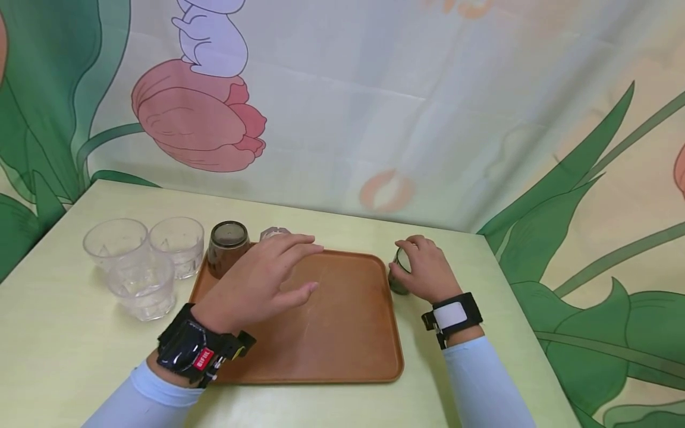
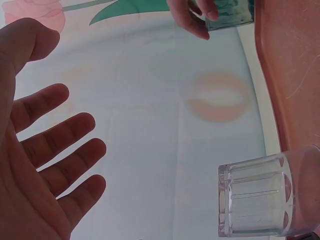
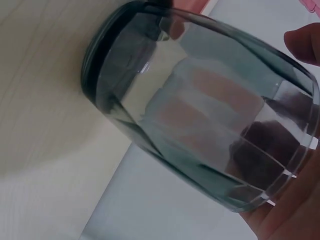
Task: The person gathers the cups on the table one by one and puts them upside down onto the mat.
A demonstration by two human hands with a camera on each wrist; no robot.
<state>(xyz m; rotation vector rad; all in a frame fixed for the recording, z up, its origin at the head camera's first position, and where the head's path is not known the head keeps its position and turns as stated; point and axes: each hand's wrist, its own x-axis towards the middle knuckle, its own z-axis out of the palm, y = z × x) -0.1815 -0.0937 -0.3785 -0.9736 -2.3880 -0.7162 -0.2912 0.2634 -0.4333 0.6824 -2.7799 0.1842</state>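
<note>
My left hand (image 1: pixel 262 279) hovers above the brown tray (image 1: pixel 342 368), its fingers extended and holding nothing. Beyond it, partly hidden, a clear faceted glass (image 2: pixel 255 200) stands upside down at the tray's far side. A dark tinted glass (image 1: pixel 228 249), also upside down, occupies the tray's far left corner. Just outside the tray's right edge, my right hand (image 1: pixel 428 270) has its fingers curled round the upper part of a grey-green glass (image 3: pixel 200 110). That glass stands upright with its base on the table. In the right wrist view, the fingers show through its wall.
To the left of the tray, several clear glasses (image 1: pixel 176 246) are grouped close together on the pale table (image 1: pixel 64 351). A printed curtain (image 1: pixel 332 119) hangs along the table's back edge and continues down the right side.
</note>
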